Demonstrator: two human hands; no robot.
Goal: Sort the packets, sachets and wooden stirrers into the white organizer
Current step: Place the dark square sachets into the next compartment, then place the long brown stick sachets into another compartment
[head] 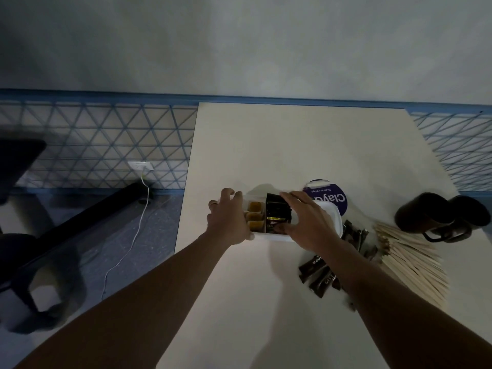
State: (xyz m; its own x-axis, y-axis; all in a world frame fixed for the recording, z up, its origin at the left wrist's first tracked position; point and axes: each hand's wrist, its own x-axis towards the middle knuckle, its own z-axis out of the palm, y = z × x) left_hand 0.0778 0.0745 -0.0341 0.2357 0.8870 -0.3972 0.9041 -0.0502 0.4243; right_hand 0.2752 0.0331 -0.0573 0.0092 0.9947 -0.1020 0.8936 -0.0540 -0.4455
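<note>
The white organizer (334, 218) stands on the white desk (279, 145), roughly midway between the far and near edges and nearer the left edge than the right. The left hand (229, 219) holds the organizer's left end, its grip closed around the wall and near corner. The right hand (310, 222) reaches over the organizer from the right, its grip clamped on a bundle of dark packets (278, 215) standing in the middle compartment. Three tan sachets (254, 215) sit in a row in the left compartment. The right compartment is largely hidden behind the right hand.

More dark sachets (318, 272) lie loose on the desk, toward the near edge from the organizer and partly under the right forearm. A fanned pile of wooden stirrers (415, 259) lies near the right edge. Two dark mugs (439, 214) lie on their sides at the right edge, beyond the stirrers. A purple round tub (332, 195) stands just behind the organizer.
</note>
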